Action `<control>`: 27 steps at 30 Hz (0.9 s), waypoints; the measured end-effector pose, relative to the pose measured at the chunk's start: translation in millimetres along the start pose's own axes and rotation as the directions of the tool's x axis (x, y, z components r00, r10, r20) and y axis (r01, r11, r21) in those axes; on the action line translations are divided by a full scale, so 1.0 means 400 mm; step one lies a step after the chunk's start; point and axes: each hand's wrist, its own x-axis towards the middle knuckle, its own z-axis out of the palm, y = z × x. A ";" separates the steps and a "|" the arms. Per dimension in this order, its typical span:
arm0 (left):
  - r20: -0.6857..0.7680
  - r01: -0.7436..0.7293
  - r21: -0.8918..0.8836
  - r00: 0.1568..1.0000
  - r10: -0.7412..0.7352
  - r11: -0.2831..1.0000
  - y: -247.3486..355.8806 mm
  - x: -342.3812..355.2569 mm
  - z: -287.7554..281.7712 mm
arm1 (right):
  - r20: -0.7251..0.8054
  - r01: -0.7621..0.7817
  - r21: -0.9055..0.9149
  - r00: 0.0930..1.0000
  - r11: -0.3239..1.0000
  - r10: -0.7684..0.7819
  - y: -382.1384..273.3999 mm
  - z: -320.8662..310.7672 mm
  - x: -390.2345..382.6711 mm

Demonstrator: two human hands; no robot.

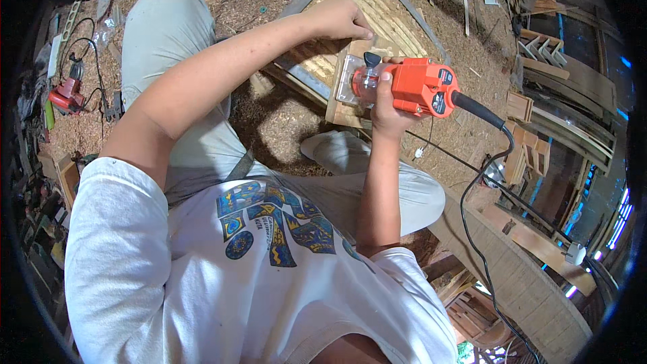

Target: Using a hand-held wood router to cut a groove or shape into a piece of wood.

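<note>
Long axis crosswise, the orange router points its clear base left.

Orange corded router, turned sideways, clear base leftward; pale wooden piece at the base

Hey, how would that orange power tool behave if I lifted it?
The orange power tool is probably heavy for its size, judging by its bulky build. Its curving black cord looks flexible and may drag. The clear, plastic-looking base might crack if knocked.
</note>
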 end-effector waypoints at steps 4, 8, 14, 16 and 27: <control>0.007 0.041 0.042 0.999 -0.041 0.998 0.026 -0.007 -0.007 | -0.001 0.000 -0.030 1.000 1.000 0.000 -0.009 0.004 -0.005; 0.008 0.034 0.050 0.999 -0.034 0.998 0.020 -0.007 -0.009 | 0.014 0.024 -0.017 1.000 1.000 -0.024 -0.011 0.008 -0.010; 0.012 -0.019 -0.015 1.000 0.020 1.000 0.008 -0.011 -0.007 | 0.034 -0.005 -0.030 0.999 1.000 0.006 -0.034 0.009 -0.023; 0.009 -0.024 -0.017 1.000 0.025 1.000 0.008 -0.013 -0.009 | 0.039 0.004 -0.050 0.999 0.999 -0.002 -0.040 0.002 -0.025; 0.020 -0.032 -0.047 0.999 0.033 0.998 0.007 -0.013 -0.009 | 0.004 0.016 -0.102 1.000 0.995 -0.015 -0.024 -0.036 -0.017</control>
